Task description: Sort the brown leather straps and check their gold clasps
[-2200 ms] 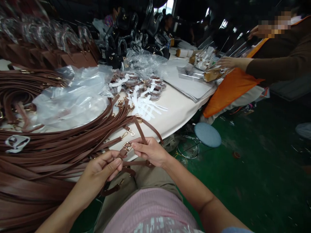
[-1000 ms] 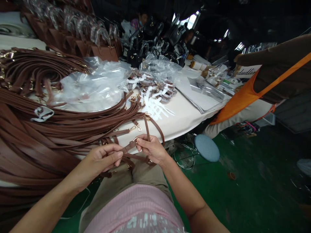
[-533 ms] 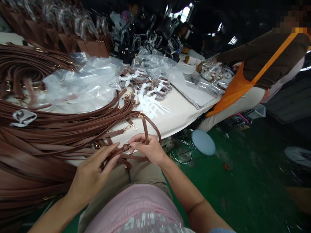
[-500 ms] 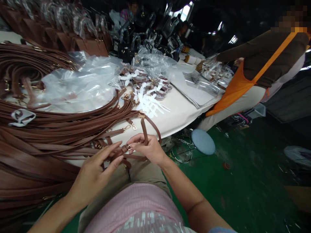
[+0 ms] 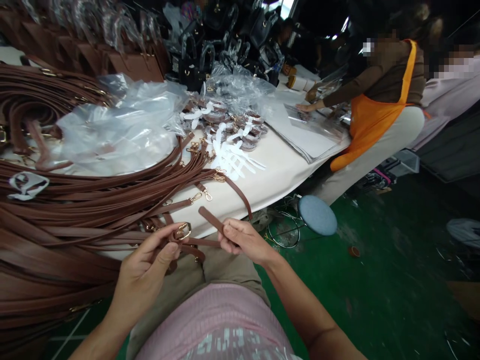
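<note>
While both hands work over the lap, items run left to right. Strap pile point(image 5: 56, 220): brown, heaped on the tabletop point(image 5: 277, 175) beyond the left hand. Left hand point(image 5: 150, 262): fingers pinched on a gold buckle point(image 5: 183, 231). Strap point(image 5: 204, 242): runs between the hands. Right hand point(image 5: 245, 241): closed on the strap's free end point(image 5: 210, 219), which points up and left. Step, as judged: feeding the strap through the buckle. Next move calls for lining that end up with the buckle.
</note>
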Demonstrator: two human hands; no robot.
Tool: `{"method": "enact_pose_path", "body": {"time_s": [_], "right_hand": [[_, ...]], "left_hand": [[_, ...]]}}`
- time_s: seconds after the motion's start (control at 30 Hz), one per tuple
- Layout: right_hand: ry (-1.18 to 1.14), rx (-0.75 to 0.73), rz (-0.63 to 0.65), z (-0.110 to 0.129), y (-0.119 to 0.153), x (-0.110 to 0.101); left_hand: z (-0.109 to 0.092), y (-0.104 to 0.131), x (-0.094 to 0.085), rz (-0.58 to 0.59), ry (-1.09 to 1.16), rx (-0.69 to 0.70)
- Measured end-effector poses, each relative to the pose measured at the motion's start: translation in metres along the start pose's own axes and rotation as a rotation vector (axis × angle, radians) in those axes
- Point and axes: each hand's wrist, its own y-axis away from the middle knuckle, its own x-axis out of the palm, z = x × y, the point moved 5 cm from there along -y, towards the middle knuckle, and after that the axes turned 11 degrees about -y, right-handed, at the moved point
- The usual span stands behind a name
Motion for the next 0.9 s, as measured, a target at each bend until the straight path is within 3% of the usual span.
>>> {"method": "enact_pose_path", "body": {"time_s": [0.13, 0.2, 0.37, 0.5, 0.6, 0.7, 0.77, 0.9], "right_hand": [[-0.082, 0.075, 0.07, -0.017, 0.004, 0.009], [-0.119, 0.093, 0.09, -0.021, 0.003, 0.013], [-0.159, 0.101, 0.104, -0.021, -0.006, 0.019], [-0.163, 0.092, 0.121, -0.021, -0.011, 0.023], [-0.309, 0.088, 0.167, -0.027, -0.013, 0.029], [-0.444, 0.039, 0.155, -0.034, -0.016, 0.034], [-0.424, -0.021, 0.111, -0.036, -0.017, 0.037], [-0.256, -0.084, -0.018, -0.029, -0.014, 0.042]], "left_hand": [[0.002, 0.001, 0.006, 0.015, 0.333, -0.042], [0.004, 0.001, 0.009, 0.037, 0.356, -0.056], [0.014, -0.001, 0.006, 0.098, 0.097, -0.058], [0.001, -0.006, -0.01, 0.029, -0.187, 0.094], [-0.007, -0.008, -0.011, 0.109, 0.009, 0.037], [-0.008, -0.005, 0.002, 0.227, 0.251, -0.048], [-0.01, -0.003, 0.01, 0.247, 0.171, 0.026], [-0.019, 0.003, 0.017, 0.127, -0.238, 0.301]]}}
